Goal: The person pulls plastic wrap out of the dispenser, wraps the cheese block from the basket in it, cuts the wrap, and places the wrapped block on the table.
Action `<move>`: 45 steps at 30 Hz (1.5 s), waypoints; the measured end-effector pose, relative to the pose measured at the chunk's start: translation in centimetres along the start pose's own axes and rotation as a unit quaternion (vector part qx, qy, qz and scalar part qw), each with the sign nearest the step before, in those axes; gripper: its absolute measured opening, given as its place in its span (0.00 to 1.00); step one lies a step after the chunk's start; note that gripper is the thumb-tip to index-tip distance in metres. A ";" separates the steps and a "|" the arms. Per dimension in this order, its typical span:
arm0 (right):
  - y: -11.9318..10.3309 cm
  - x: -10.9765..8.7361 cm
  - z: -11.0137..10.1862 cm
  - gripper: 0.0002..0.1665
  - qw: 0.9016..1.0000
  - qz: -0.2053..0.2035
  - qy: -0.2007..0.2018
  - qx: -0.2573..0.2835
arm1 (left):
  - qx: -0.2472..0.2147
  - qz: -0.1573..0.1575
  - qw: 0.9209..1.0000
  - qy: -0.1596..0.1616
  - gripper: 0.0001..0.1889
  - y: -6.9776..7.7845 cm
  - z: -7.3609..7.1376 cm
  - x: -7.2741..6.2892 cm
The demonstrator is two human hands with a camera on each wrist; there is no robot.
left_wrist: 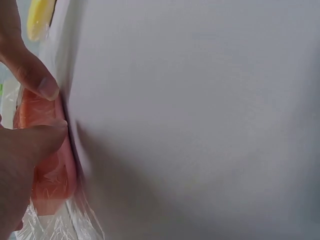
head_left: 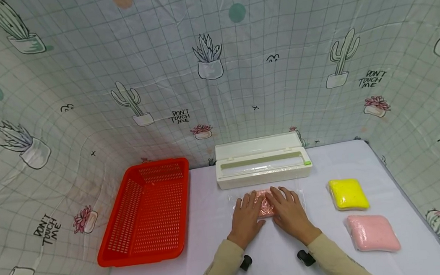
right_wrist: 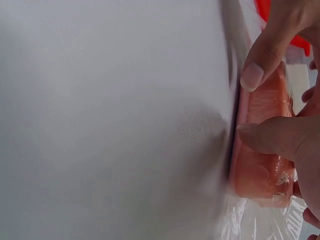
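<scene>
A salmon-pink slab (head_left: 265,204) lies on the white table under clear plastic film (head_left: 300,191) that spreads past both its ends. On its left part rests my left hand (head_left: 246,216), fingers spread over the slab and film. My right hand (head_left: 290,213) lies across its right part in the same way. In the left wrist view both thumbs touch the near edge of the slab (left_wrist: 47,172). The right wrist view shows the film (right_wrist: 250,220) wrinkled beside the slab (right_wrist: 262,175), with fingertips partly hidden behind it.
Just beyond the hands stands a white cling film dispenser (head_left: 264,177), lid up and a roll inside. A red plastic basket (head_left: 186,211) is at left. On the right lie a yellow wrapped slab (head_left: 348,194) and a pink wrapped slab (head_left: 374,233). Patterned cloth surrounds the table.
</scene>
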State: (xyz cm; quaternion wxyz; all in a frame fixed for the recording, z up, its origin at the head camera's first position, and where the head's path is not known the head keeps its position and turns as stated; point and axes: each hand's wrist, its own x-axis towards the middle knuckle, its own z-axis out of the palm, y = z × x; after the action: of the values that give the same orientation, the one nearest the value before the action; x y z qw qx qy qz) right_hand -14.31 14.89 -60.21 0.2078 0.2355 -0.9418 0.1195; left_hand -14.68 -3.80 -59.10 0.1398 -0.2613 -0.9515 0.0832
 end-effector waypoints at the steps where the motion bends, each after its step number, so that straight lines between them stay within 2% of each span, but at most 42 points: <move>1: 0.1 0.1 0.1 0.46 1.000 0.001 -0.005 -0.004 | 0.001 0.000 1.000 -0.002 0.43 0.0 0.1 0.1; 4: 0.4 0.6 0.3 0.45 1.000 0.001 -0.019 -0.013 | 0.001 0.002 1.000 0.002 0.43 -0.2 0.5 0.4; 11: 0.8 1.4 0.7 0.43 0.999 0.010 -0.044 -0.009 | -0.007 -0.003 1.000 0.018 0.35 -0.6 1.2 1.2; 21: 1.2 2.4 0.6 0.44 0.997 0.017 -0.078 0.008 | -0.033 -0.007 0.999 -0.024 0.32 -1.0 0.8 2.2; 27: 1.3 2.6 0.4 0.45 0.994 0.024 -0.102 0.028 | -0.037 -0.009 0.999 -0.037 0.32 -1.0 0.7 2.4; 31: 1.6 2.4 0.4 0.39 0.994 0.040 -0.088 0.049 | -0.037 -0.007 0.999 -0.038 0.33 -1.0 0.7 2.4; 34: 2.1 2.3 0.2 0.34 0.995 0.064 -0.049 0.059 | -0.041 -0.009 0.998 -0.037 0.33 -0.9 0.7 2.3; 37: 3.0 2.3 0.0 0.33 0.992 0.112 0.003 0.061 | -0.049 -0.013 0.998 -0.039 0.33 -0.9 0.7 2.2; 41: 4.7 2.5 -0.5 0.39 0.976 0.199 0.055 0.063 | -0.058 -0.019 0.997 -0.038 0.33 -0.9 0.7 2.1; 45: 6.8 2.8 -1.0 0.46 0.960 0.263 0.060 0.072 | -0.058 -0.022 0.998 -0.031 0.32 -0.9 0.9 2.0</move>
State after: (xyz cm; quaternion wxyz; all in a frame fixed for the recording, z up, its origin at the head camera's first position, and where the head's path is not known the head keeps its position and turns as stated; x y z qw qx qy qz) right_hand -19.59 19.92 -58.96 0.2078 -0.0136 -0.9451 0.2518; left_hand -17.01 -3.59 -59.32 0.0970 -0.2457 -0.9639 0.0328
